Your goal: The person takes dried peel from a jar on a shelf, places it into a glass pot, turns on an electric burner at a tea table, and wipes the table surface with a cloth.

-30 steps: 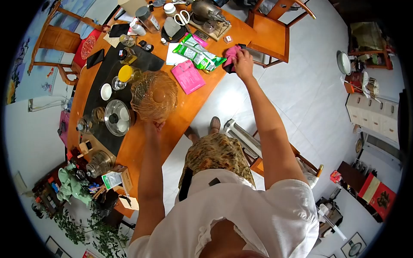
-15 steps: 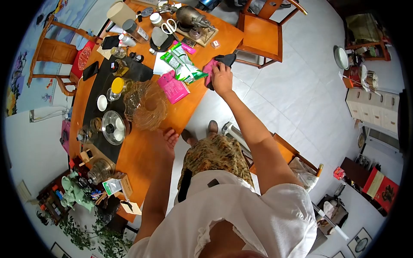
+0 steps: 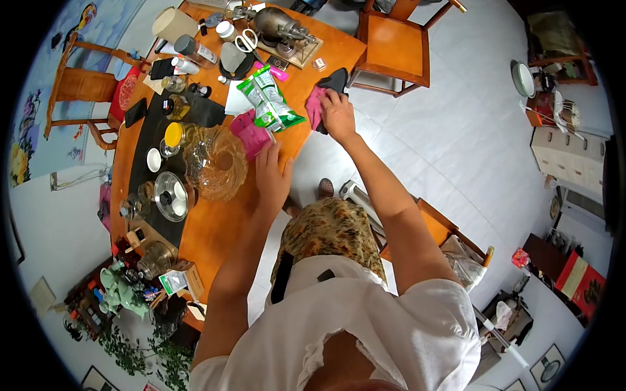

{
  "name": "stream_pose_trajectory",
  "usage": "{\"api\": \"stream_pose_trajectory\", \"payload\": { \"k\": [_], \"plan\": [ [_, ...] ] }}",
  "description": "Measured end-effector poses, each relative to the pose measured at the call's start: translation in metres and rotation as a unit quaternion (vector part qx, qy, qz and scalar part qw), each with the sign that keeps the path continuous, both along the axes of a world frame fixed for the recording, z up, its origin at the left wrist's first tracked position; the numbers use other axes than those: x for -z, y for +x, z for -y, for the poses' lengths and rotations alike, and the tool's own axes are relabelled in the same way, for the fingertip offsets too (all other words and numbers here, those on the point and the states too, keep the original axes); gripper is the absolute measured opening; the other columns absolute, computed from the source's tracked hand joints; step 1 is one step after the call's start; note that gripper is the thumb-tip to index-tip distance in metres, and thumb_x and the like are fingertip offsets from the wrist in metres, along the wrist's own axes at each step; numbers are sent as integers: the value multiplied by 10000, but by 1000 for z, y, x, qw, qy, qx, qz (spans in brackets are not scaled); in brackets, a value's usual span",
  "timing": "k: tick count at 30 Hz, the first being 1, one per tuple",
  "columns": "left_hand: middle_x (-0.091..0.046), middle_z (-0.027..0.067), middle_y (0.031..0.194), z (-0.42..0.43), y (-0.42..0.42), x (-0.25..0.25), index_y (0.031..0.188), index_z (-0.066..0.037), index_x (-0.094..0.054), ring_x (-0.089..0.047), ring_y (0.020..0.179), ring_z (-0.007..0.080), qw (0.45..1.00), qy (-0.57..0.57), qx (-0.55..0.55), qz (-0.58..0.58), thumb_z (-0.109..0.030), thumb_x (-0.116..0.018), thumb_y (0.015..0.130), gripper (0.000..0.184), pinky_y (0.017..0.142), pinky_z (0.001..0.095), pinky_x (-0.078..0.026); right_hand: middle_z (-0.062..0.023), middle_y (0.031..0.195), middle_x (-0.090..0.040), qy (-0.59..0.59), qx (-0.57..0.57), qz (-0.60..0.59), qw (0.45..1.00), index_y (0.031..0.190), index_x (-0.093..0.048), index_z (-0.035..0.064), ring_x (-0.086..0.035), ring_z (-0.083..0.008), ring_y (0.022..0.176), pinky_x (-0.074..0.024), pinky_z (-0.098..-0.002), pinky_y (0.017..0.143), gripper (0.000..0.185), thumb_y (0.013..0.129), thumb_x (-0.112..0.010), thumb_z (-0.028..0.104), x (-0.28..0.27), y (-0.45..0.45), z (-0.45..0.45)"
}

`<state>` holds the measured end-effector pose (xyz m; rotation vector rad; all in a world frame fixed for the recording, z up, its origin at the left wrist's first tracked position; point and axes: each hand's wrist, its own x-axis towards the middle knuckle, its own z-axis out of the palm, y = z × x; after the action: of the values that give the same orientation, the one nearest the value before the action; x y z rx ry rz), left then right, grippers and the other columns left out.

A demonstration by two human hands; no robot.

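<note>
My right hand rests on a pink and black cloth at the table's edge, fingers bent over it. Reaching over the wooden table, my left hand has its fingers stretched towards a pink packet, at its lower edge; whether they touch is unclear. The green and white bag lies between the packet and the cloth. An amber glass bowl stands left of my left hand.
Jars, a yellow-lidded jar, a glass-lidded dish and white scissors stand on the table. A metal device is at the back. One wooden chair stands beyond the right edge, another near my right arm.
My left hand has left the amber bowl and moved right and up to the pink packet. My right hand has shifted left with the cloth, which now lies more spread out.
</note>
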<state>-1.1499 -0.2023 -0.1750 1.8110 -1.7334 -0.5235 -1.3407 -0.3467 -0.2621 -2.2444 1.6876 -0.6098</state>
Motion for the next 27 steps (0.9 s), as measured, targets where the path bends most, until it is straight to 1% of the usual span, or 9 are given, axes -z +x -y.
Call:
{"api": "stream_pose_trajectory", "payload": {
  "k": [1, 4, 7, 10, 13, 16, 19, 23, 27],
  "plan": [
    [-472, 238, 1411, 14, 0, 0, 1363, -66, -531, -457, 1284, 431, 999, -11, 17, 31, -99, -702, 830, 561, 1062, 496, -393, -69, 1343, -544, -1, 9, -1, 1000, 1229, -657, 135, -513, -336, 1181, -462, -446, 952, 367, 862, -662, 159, -2, 3, -1],
    [-417, 225, 1452, 53, -3, 0, 1412, -119, -489, -429, 1307, 445, 983, -76, 37, 166, -92, -717, 804, 650, 1011, 560, -409, -70, 1351, -540, 9, 26, 4, 1000, 1221, -660, 120, -508, -338, 1175, -462, -450, 947, 360, 863, -659, 158, -4, 10, -8],
    [-374, 216, 1500, 78, 0, 13, 1407, -153, -503, -385, 1352, 462, 972, -39, 37, 230, -72, -717, 794, 653, 988, 574, -431, -78, 1350, -539, 16, -21, 15, 1000, 1217, -661, 111, -506, -345, 1178, -458, -450, 955, 359, 862, -661, 160, -4, 16, -30],
    [-371, 220, 1512, 94, 10, 32, 1357, -154, -550, -411, 1345, 451, 968, 22, 25, 248, -45, -704, 798, 590, 986, 536, -462, -87, 1328, -551, 2, -41, 5, 999, 1201, -665, 119, -517, -355, 1168, -468, -452, 945, 361, 840, -676, 138, -5, 14, -36],
    [-395, 232, 1500, 101, 23, 45, 1282, -127, -603, -471, 1309, 424, 983, 10, 42, 176, -22, -679, 813, 486, 981, 484, -488, -82, 1324, -558, -6, -21, -1, 1000, 1189, -671, 124, -519, -352, 1176, -472, -460, 935, 356, 833, -682, 140, -5, 11, -29],
    [-480, 243, 1429, 106, 30, 48, 1173, -90, -660, -561, 1214, 399, 986, -13, 39, 161, -28, -660, 836, 343, 971, 445, -501, -83, 1319, -563, -22, 26, 0, 999, 1172, -677, 118, -523, -348, 1165, -470, -458, 929, 347, 826, -669, 143, -4, 17, -23],
    [-552, 248, 1345, 108, 33, 45, 1102, -79, -691, -596, 1159, 400, 995, -2, 12, 99, -44, -644, 855, 254, 942, 434, -516, -86, 1319, -561, -1, -9, -36, 999, 1169, -678, 109, -526, -340, 1149, -469, -448, 920, 346, 825, -650, 133, -6, 27, -39],
    [-582, 204, 1308, 113, 33, 46, 1092, -105, -703, -587, 1164, 388, 997, -10, -1, 72, -60, -630, 881, 227, 948, 434, -501, -92, 1327, -552, 5, -98, -33, 995, 1191, -672, 97, -520, -341, 1151, -464, -437, 920, 358, 837, -623, 121, -7, 33, -73],
    [-635, 206, 1189, 125, 38, 36, 1035, -83, -705, -620, 1084, 384, 996, -57, -4, 66, -83, -627, 885, 170, 909, 431, -513, -91, 1358, -542, 13, -84, -35, 996, 1220, -660, 104, -512, -339, 1191, -447, -437, 948, 358, 869, -597, 142, -4, 35, -68]
  ]
}}
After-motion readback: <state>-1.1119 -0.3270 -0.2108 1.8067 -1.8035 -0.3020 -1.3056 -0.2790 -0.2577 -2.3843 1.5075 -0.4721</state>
